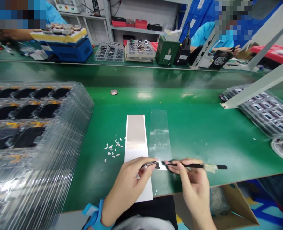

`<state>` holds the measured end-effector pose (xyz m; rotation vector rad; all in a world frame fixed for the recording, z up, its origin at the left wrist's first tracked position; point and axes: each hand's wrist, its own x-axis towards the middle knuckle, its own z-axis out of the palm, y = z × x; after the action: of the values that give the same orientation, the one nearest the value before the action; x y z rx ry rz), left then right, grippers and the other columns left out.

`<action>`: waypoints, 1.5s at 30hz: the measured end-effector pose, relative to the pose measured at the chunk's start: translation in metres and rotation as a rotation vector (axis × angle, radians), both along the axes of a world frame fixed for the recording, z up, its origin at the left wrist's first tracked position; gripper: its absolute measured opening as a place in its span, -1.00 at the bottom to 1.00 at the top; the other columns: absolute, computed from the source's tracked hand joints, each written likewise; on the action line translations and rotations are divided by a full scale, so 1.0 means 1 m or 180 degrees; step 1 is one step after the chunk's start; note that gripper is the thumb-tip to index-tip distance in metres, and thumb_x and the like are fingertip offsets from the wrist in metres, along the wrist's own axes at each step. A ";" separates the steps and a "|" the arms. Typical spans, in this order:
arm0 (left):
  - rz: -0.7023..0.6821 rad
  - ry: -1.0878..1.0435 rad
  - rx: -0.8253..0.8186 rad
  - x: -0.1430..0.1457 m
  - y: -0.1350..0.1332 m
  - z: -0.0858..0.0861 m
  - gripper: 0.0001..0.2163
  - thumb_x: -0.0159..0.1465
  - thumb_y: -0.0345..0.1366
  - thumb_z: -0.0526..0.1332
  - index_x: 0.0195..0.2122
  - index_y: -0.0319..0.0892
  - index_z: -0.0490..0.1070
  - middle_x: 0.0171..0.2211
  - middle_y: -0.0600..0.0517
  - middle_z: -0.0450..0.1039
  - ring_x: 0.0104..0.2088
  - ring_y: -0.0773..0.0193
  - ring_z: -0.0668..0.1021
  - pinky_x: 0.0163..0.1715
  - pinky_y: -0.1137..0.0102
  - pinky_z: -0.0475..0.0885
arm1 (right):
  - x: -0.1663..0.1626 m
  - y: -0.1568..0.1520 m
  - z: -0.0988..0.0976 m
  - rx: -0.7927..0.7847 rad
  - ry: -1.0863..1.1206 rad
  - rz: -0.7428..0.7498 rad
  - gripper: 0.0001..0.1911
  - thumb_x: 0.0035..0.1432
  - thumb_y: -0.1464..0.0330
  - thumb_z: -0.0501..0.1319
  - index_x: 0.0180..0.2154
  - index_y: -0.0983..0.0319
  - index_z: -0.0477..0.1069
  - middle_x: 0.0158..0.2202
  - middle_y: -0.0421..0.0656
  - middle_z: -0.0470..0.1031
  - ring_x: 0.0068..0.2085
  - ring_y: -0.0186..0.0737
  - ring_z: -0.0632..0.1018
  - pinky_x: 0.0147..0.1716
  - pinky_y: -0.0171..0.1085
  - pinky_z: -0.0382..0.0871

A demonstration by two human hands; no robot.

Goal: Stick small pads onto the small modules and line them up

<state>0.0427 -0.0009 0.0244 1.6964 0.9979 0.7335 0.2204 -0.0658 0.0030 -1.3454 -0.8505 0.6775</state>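
My left hand pinches a small, thin, dark-edged flat part between thumb and fingers, above the lower half of a white backing sheet with a grey-beige upper area. In my right hand is a pair of black tweezers, held nearly level with its tips pointing left towards that part. Under the tips shows a small black and white patch; I cannot tell whether it belongs to the held part. A clear film strip lies right of the sheet. Small white scraps are scattered left of it.
Tall stacked clear trays with black screens stand left. More trays lie right, beside a slanting white post. A small square part rests farther back. Across the bench sit a blue box and two co-workers. An open carton stands below the edge.
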 end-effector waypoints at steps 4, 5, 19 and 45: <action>0.0261 -0.0089 0.0058 -0.001 0.000 -0.001 -0.73 0.38 -0.33 0.16 0.04 -0.12 0.55 -0.27 0.00 0.67 -0.30 0.23 0.65 -0.25 0.43 0.50 | -0.014 0.004 0.027 0.0643 0.0037 0.0002 -0.89 0.30 0.46 0.21 -0.21 0.12 0.34 -0.31 -0.19 0.53 -0.23 -0.11 0.71 -0.26 -0.14 0.70; 0.0309 -0.0096 0.0095 -0.002 0.000 -0.001 -0.72 0.36 -0.35 0.17 0.04 -0.14 0.55 -0.31 0.01 0.67 -0.35 0.25 0.64 -0.28 0.44 0.50 | -0.020 0.006 0.033 0.0811 0.0017 0.0060 -0.87 0.31 0.48 0.19 -0.20 0.11 0.34 -0.31 -0.19 0.54 -0.22 -0.11 0.71 -0.26 -0.12 0.70; 0.0321 -0.0294 0.0509 -0.005 0.000 -0.001 -0.56 0.41 -0.43 0.04 0.30 -0.11 0.29 -0.25 0.02 0.52 -0.40 0.32 0.48 -0.33 0.48 0.42 | -0.061 0.030 0.038 0.1457 -0.0326 0.0747 -0.71 0.29 0.66 0.08 -0.11 0.17 0.30 -0.20 -0.13 0.54 -0.07 -0.19 0.66 -0.07 -0.15 0.67; 0.0202 -0.0168 0.0559 -0.007 -0.001 -0.001 -0.50 0.46 -0.39 -0.07 0.41 0.05 0.04 -0.11 -0.02 0.46 -0.20 0.20 0.52 -0.21 0.34 0.40 | -0.060 0.034 0.028 0.1577 -0.0559 0.0575 -0.70 0.25 0.69 0.10 -0.12 0.20 0.30 -0.22 -0.13 0.55 -0.10 -0.20 0.66 -0.13 -0.15 0.69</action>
<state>0.0354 -0.0023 0.0231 1.7924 0.9779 0.9257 0.1601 -0.0318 0.0315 -0.8946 -1.2022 0.4477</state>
